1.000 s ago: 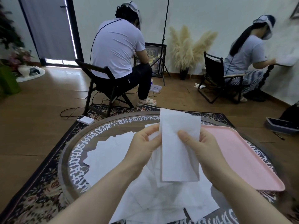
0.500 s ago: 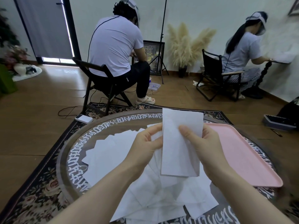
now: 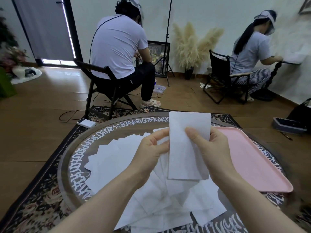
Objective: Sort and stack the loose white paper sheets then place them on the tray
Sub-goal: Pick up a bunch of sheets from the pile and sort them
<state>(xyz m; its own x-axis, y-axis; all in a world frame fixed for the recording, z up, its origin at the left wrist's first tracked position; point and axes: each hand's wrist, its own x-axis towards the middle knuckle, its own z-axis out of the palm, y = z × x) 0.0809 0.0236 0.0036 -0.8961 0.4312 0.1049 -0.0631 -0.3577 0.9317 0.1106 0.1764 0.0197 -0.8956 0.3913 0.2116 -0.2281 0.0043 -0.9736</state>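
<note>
Holding a small stack of white rectangular paper sheets point(image 3: 186, 152) upright above the round patterned bench point(image 3: 70, 165), the person has both hands on it. The right hand point(image 3: 212, 148) grips the stack's right edge, thumb pressed across the front face and the other fingers curled behind. The left hand point(image 3: 151, 148) pinches the left edge, where a further sheet point(image 3: 162, 141) juts out slightly askew behind the front one; its fingers are curled round that edge. The stack's long axis runs near vertical, top edge away from the person, bottom edge hanging over the bench.

Beneath the hands, many more loose white paper sheets point(image 3: 117, 155) lie fanned and overlapping across the bench, spreading to the left and toward the person. The empty pink rectangular plastic tray point(image 3: 252, 165) lies on the bench to the right, just beside the right hand and well clear of the left, its long side angled away to the far left.

Judging by this, gathering is only partly done: most sheets are not yet collected and none lies on the tray. The next move likely calls for squaring the skewed sheet into the stack. When the stack goes to the tray, the right hand is the nearer one, and the stack must tip from upright to flat.
</note>
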